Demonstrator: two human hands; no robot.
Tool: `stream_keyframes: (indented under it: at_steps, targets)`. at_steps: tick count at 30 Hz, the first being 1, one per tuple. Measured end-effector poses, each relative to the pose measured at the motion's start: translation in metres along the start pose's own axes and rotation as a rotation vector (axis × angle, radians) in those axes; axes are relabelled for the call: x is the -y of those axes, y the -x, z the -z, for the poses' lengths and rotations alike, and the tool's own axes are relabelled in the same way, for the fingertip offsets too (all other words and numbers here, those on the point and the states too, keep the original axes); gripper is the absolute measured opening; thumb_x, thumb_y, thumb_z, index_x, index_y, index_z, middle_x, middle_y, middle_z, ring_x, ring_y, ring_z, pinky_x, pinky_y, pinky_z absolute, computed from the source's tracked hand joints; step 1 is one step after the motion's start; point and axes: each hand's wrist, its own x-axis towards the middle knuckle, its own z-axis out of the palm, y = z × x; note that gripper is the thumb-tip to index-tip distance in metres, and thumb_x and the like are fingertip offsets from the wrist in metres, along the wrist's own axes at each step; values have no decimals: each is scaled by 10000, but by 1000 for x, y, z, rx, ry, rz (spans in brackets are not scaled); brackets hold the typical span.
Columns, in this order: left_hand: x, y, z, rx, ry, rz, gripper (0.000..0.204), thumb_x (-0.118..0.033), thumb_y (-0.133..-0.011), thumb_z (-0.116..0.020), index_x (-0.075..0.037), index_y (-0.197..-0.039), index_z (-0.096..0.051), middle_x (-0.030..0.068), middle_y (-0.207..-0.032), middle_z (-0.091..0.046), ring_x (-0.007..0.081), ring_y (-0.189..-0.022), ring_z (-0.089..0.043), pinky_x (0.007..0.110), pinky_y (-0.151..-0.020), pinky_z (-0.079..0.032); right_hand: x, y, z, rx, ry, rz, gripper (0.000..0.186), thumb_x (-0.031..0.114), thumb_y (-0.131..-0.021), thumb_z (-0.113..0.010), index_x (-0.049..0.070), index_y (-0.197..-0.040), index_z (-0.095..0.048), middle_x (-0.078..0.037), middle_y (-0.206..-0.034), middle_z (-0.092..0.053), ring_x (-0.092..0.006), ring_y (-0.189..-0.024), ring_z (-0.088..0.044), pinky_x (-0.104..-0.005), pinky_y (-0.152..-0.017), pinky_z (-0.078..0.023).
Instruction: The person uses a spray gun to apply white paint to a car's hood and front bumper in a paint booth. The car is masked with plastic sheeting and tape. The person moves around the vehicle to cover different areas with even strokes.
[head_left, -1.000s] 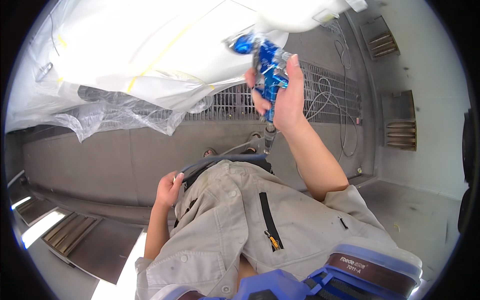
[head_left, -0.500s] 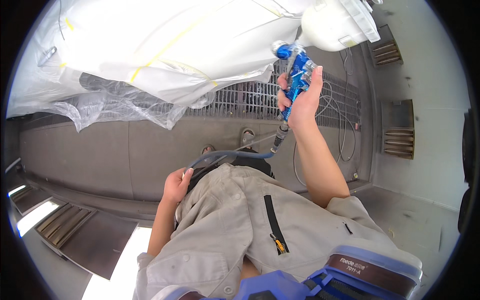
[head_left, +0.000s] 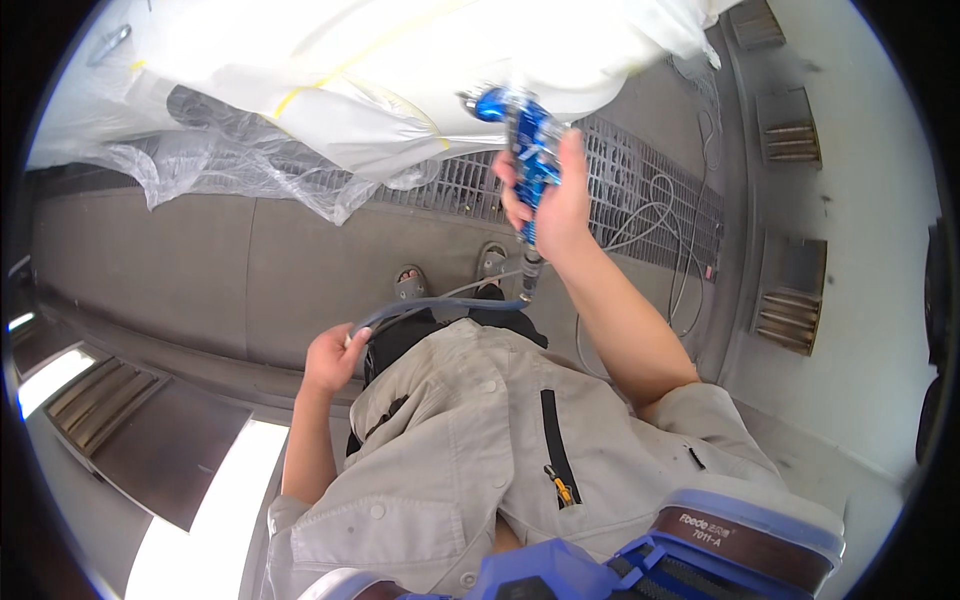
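Spray gun (head_left: pixel 525 135): glossy blue, silver-tipped beyond my grip, slightly blurred.
Right hand (head_left: pixel 562 208): mine, wrapped around it.
Left hand (head_left: pixel 333 360): mine, clasping the blue-grey hose (head_left: pixel 440 301).

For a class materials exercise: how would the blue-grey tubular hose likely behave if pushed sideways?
The blue-grey tubular hose would probably flex, since it curves between the left hand and the shiny blue spray gun. It seems springy rather than limp, as it bows smoothly without visible kinks. Pushing it might tug the gun, because it joins its lower end.
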Motion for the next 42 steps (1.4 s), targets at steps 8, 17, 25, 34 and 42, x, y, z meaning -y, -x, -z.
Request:
stream_keyframes:
  at_steps: [8, 17, 25, 34, 42]
  targets:
    - [13, 21, -17, -88, 199, 211, 537, -485, -1058, -566, -30, -773, -572, 95, -627, -515, 219, -617, -504, 388, -613, -447, -37, -6, -3, -362, -48, 106, 594, 619, -1085, -311, 91, -1311, -464, -46, -849, -557, -104, -436, -424, -266, -363, -331]
    - [43, 53, 15, -206, 247, 227, 542, -467, -1090, -523, -46, -752, -562, 18, -642, -513, 135, -639, -469, 330, -620, -419, -64, -45, -55, -95, -33, 104, 680, 671, -1062, -282, 45, -1093, -544, -38, -837, -585, -103, -461, -429, -276, -423, -347]
    - [28, 75, 7, -200, 139, 361, 526, -472, -1082, -531, -49, -773, -588, 35, -631, -520, 153, -633, -486, 340, -626, -437, -118, -70, -45, 159, -196, -55, 720, 709, -1046, -259, 54, -984, -552, -26, -812, -571, -108, -467, -422, -289, -439, -346]
    - [38, 78, 21, -256, 139, 392, 490, -424, -1092, -540, -54, -776, -590, 1, -634, -511, 129, -625, -474, 329, -600, -411, -166, -27, -19, 200, -416, 52, 863, 800, -980, -267, 2, -1092, -573, -79, -956, -629, -100, -483, -439, -275, -456, -369]
    - [30, 60, 33, -131, 85, 356, 512, -434, -1103, -523, -57, -762, -576, -5, -662, -527, 105, -642, -481, 302, -613, -413, -197, -34, 1, -173, -413, -51, 795, 787, -997, -249, 50, -960, -543, -10, -832, -552, -113, -476, -419, -299, -453, -343]
